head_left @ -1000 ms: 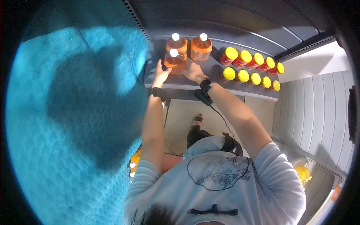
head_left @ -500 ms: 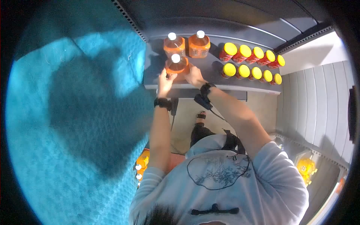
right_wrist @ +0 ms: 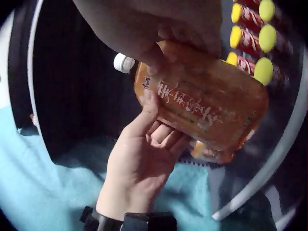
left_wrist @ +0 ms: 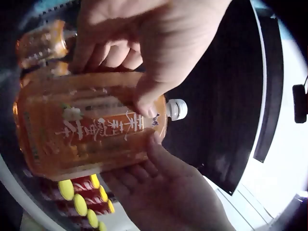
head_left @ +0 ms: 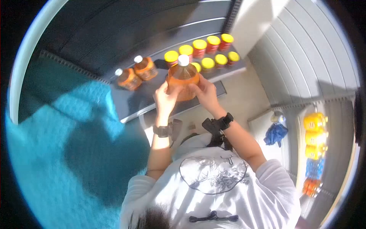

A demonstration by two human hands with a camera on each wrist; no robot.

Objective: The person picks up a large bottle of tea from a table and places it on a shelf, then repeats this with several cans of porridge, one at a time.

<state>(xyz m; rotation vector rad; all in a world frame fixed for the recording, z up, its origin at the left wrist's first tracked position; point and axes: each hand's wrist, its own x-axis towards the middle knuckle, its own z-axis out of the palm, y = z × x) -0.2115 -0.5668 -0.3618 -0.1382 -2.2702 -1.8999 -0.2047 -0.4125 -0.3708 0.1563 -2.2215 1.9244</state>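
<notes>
The orange tea bottle (head_left: 183, 78), white-capped, is held above the front edge of the shelf (head_left: 129, 102). The left hand (head_left: 164, 97) and right hand (head_left: 206, 91) clasp its sides, fingers curled round it. Behind stand two more tea bottles (head_left: 145, 68) and yellow-capped red bottles (head_left: 199, 43).

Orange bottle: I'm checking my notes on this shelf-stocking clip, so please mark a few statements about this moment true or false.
1. The left hand and the right hand both hold the orange bottle. True.
2. Its cap is yellow. False: it is white.
3. Two other orange bottles stand on the shelf. True.
4. The small red bottles have white caps. False: their caps are yellow.
</notes>
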